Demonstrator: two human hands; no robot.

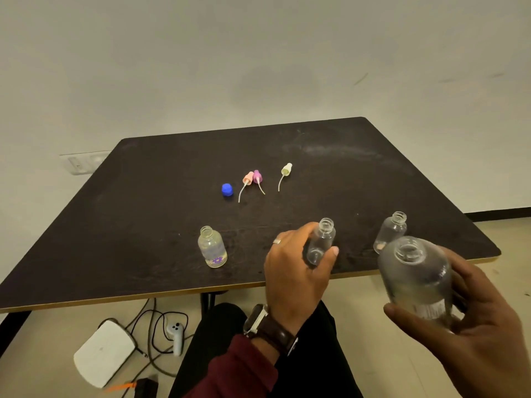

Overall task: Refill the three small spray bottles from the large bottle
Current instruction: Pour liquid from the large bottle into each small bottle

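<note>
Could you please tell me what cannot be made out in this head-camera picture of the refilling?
- Liquid level in the large bottle: blurred, and the right hand covers its base.
- Lower part of the middle small bottle: hidden by the left hand.
- Base of the far-right small bottle: behind the large bottle.
- Label print on the large bottle: too blurred to read.

clear glossy plastic bottles [321,242], matt table [172,182]

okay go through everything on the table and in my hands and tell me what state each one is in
Large bottle: uncapped, tilted, held in right hand.
Middle small bottle: open, looks empty, gripped by left hand.
Left small bottle: open, upright, filled.
Right small bottle: open, upright, nearly empty.
Three spray tops: off, lying down.
Blue cap: off.
</note>
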